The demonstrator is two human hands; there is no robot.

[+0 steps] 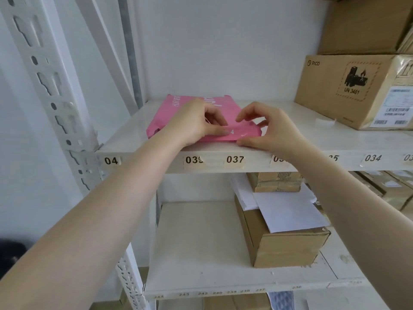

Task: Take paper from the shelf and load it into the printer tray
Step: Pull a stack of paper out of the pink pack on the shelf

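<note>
A pink wrapped pack of paper (166, 117) lies flat on the upper white shelf (335, 142), near its front edge above the labels 039 and 037. My left hand (196, 121) rests on top of the pack, thumb and fingers pinching its front wrapper. My right hand (266, 128) is at the pack's right front corner, fingers curled over the wrapper and thumb under the edge. The pack's middle is hidden by my hands. No printer is in view.
Brown cardboard boxes (355, 90) stand stacked at the right of the upper shelf. On the shelf below, a cardboard box (288, 249) carries loose white sheets (288, 211). A perforated white upright (51, 90) frames the left side.
</note>
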